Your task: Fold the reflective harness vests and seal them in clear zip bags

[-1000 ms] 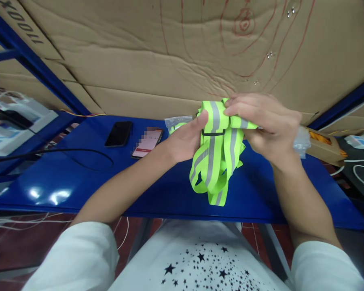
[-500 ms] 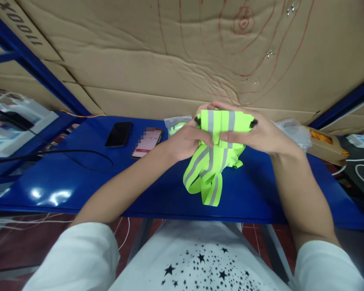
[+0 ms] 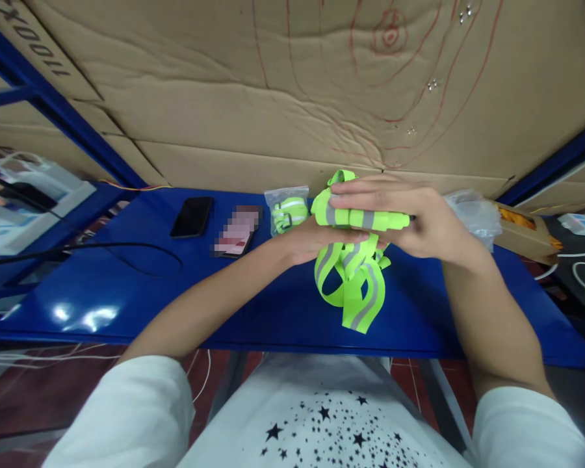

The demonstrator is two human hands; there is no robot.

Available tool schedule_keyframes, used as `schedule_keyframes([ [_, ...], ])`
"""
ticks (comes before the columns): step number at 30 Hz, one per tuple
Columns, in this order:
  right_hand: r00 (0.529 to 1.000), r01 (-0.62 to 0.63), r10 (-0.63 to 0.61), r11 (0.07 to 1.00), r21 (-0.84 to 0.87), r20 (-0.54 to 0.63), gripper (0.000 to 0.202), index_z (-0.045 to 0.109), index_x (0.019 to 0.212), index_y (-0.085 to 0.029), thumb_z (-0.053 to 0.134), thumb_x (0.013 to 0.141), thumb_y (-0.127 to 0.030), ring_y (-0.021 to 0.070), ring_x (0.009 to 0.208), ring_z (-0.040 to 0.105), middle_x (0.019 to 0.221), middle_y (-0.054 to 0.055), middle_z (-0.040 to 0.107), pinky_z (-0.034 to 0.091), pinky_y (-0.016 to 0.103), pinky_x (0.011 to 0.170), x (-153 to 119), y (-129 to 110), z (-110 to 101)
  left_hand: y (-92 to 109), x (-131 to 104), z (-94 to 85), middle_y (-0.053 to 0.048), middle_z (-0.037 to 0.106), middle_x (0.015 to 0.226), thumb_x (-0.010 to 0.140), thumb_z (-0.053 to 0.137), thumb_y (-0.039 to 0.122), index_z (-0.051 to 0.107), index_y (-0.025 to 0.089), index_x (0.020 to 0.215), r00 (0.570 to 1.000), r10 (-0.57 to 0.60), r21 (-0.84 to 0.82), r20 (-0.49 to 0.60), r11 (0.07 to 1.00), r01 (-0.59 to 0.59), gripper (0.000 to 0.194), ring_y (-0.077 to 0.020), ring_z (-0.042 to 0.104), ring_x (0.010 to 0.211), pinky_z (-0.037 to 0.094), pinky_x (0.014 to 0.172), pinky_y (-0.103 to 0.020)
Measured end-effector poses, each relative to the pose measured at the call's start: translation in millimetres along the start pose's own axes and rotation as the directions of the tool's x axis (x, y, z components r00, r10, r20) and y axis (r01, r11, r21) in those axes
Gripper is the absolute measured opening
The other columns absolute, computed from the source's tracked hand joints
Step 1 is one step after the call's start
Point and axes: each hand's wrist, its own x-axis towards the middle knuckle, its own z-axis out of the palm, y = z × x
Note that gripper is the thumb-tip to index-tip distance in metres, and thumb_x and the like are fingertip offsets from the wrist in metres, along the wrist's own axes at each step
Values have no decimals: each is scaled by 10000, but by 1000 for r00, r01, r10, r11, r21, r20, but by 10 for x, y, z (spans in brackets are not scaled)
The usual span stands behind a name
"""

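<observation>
A folded neon-yellow reflective strap bundle (image 3: 370, 220) with grey stripes is pressed between my two hands above the blue table. My left hand (image 3: 316, 240) lies under the bundle, palm up, its fingertips partly covered by the strap. From above and the right, my right hand (image 3: 409, 208) covers the bundle, fingers stretched over its top and thumb side against its right end. Loose loops of the strap (image 3: 363, 299) hang below my left hand, and a small loop sticks up at the back.
A clear bag with a rolled yellow strap (image 3: 290, 213) lies left of my hands, beside two phones (image 3: 192, 216) (image 3: 238, 231). Crumpled plastic (image 3: 475, 214) and a cardboard box (image 3: 526, 237) stand right. A cardboard wall (image 3: 224, 117) rises behind; a black cable crosses the table's left.
The bundle has tipped flatter. My left hand has slid beneath it and my right fingers have moved over its top. The hanging loops have shifted right, and the bagged strap shows more.
</observation>
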Motion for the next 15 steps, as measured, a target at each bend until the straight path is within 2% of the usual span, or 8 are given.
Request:
schedule_keyframes([
  [2, 999, 44, -44, 998, -35, 0, 502, 680, 1407, -355, 594, 947, -171, 235, 1374, 619, 1480, -54, 649, 460, 480, 1223, 2, 2, -6, 43, -10, -16, -77, 810, 1101, 774, 909, 342, 791, 212, 1072, 999, 31, 25, -35, 999, -30, 346, -267, 763, 1086, 595, 988, -412],
  [5, 999, 1, -6, 991, -134, -37, 511, 698, 1371, -401, 531, 954, -159, 229, 1384, 597, 1480, -107, 638, 469, 480, 1214, -14, -10, -35, 127, -51, -34, -70, 806, 1078, 676, 970, 357, 782, 211, 1021, 995, 84, 26, -46, 996, -83, 420, -288, 762, 1070, 603, 936, -404],
  [8, 997, -37, 16, 962, -272, -79, 506, 726, 1315, -438, 533, 939, -160, 252, 1412, 569, 1472, -140, 636, 441, 518, 1232, -31, -32, -73, 184, -99, -25, -95, 796, 1146, 615, 978, 541, 776, 213, 1069, 994, 104, -60, -29, 993, -105, 596, -342, 739, 1153, 611, 950, -433],
  [10, 998, -25, 7, 951, -308, -59, 487, 737, 1302, -408, 579, 904, -175, 287, 1462, 519, 1518, -109, 605, 385, 565, 1258, -34, -32, -100, 196, -115, -4, -110, 786, 1199, 680, 919, 621, 765, 205, 1141, 995, 89, -116, -44, 989, -94, 640, -349, 734, 1173, 614, 964, -435],
  [13, 996, -45, 58, 980, -191, 62, 479, 721, 1329, -360, 721, 855, -289, 326, 1552, 409, 1642, -47, 477, 320, 575, 1299, -38, 23, -147, 194, -103, 24, -109, 801, 1128, 784, 885, 514, 757, 175, 1130, 989, 38, -118, -144, 991, -56, 500, -321, 776, 1048, 633, 905, -416],
  [15, 991, -113, 113, 994, 2, 74, 570, 662, 1402, -371, 784, 846, -403, 315, 1585, 361, 1674, -35, 427, 314, 542, 1317, -48, 99, -170, 192, -81, 27, -109, 806, 1091, 730, 941, 397, 747, 162, 1112, 973, 18, -81, -231, 996, -38, 488, -312, 788, 986, 643, 868, -414],
])
